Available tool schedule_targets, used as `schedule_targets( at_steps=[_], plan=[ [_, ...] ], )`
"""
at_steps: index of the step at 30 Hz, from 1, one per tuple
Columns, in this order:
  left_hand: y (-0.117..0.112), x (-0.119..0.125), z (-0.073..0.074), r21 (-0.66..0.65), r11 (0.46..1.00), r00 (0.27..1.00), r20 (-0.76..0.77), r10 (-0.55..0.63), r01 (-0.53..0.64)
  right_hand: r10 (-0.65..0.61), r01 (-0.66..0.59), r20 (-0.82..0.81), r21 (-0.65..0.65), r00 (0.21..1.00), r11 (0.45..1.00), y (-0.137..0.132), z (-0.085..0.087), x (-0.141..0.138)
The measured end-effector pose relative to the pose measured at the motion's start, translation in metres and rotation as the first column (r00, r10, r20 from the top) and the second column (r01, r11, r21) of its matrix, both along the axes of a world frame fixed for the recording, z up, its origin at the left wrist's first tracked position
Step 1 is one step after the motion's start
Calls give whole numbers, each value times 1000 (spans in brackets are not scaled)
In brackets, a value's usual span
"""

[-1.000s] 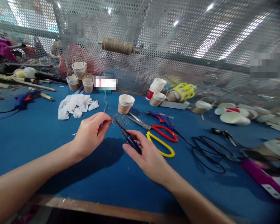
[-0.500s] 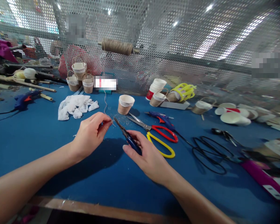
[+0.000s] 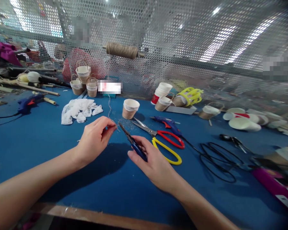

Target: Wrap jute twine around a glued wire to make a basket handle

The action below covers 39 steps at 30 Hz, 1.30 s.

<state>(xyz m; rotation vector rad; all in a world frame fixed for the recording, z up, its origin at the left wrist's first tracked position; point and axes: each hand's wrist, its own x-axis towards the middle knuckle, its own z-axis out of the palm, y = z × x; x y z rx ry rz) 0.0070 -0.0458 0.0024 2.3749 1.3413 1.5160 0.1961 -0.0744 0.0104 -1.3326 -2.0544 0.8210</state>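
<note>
My left hand (image 3: 94, 139) pinches the end of a thin twine (image 3: 109, 107) between thumb and fingertips, with a short frayed bit sticking out. The twine runs up and back toward a spool of brown twine (image 3: 122, 50) on the mesh. In my right hand (image 3: 153, 159) is a pair of pliers (image 3: 135, 144) with blue handles, its jaws pointing up and left, close to the twine's end. Just behind the hands stands a small burlap-wrapped cup (image 3: 131, 109) with a white rim. Scissors (image 3: 156, 132) with red and yellow handles lie beside my right hand.
White lace fabric (image 3: 79, 109) lies left of the cup. Handled burlap cups (image 3: 83, 74) are stacked behind it. A blue glue gun (image 3: 168, 124) trails a black cord (image 3: 216, 159) to the right. Another glue gun (image 3: 30, 103) rests at far left. Metal mesh closes off the back.
The whole view has shifted slightly, so everything sits a little lower and further right. Both hands keep nearly the same pose, the pliers still close to the twine's end.
</note>
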Motion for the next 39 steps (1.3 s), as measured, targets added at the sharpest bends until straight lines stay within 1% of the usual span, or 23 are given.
schedule_targets(
  at_steps=[5, 14, 22, 25, 31, 34, 36, 37, 39],
  plan=[
    [-1, 1, 1, -6, 1000, 1000, 4, -9, 9, 13, -13, 25, -1, 1000, 1000, 0, -2, 1],
    [0, 0, 1, 10, 1000, 1000, 18, -19, 19, -18, 8, 99, 107, 995, 994, 1, -5, 1],
    [0, 2, 2, -5, 1000, 1000, 24, -19, 19, -18, 3, 123, 118, 992, 993, 0, -4, 0],
    [0, 2, 1, 1, 999, 999, 37, -37, 37, -22, 7, 108, 130, 994, 991, 1, -6, 1],
    [0, 1, 0, 2, 995, 994, 58, -97, 97, -38, 16, 113, 195, 993, 981, 1, -9, 3],
    [0, 0, 1, -58, 991, 990, 75, -119, 124, -43, 20, 115, 198, 992, 980, 1, -9, 3],
    [1, 0, 3, -167, 974, 982, 134, -132, 154, -42, 15, 126, 208, 991, 978, 2, -9, 3],
    [1, -1, 4, -240, 954, 974, 181, -139, 181, -40, 9, 136, 215, 990, 976, 2, -8, 4],
    [2, -2, 8, -387, 883, 944, 288, -160, 267, -32, -5, 158, 228, 987, 974, 4, -7, 5]
  ],
)
